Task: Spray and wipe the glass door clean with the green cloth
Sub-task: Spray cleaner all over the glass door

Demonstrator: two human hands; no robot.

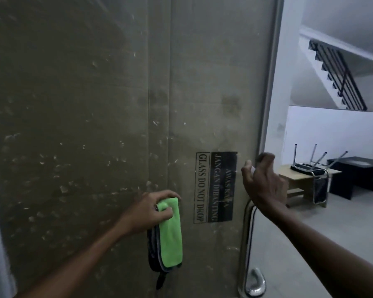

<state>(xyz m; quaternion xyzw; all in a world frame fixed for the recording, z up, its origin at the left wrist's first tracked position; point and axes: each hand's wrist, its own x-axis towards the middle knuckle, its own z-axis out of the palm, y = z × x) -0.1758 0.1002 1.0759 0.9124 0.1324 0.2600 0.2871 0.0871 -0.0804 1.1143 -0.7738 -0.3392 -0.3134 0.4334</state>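
Note:
The glass door (95, 104) fills the left and middle of the view, with brown board behind it and many pale smudges on it. My left hand (146, 211) grips the top of a folded green cloth (171, 239), which hangs against the glass with dark grey layers behind it. My right hand (263, 186) is raised near the door's right edge, fingers curled round a small white bottle (253, 168) that is mostly hidden. A faint hazy patch lies on the glass just left of that hand.
A black "GLASS DO NOT DROP" label (215, 188) is stuck beside the cloth. A steel pull handle (249, 244) runs down under my right wrist. Past the door edge are a wooden table (299, 175) bearing an upturned chair, a black desk (357, 175) and a staircase (336, 76).

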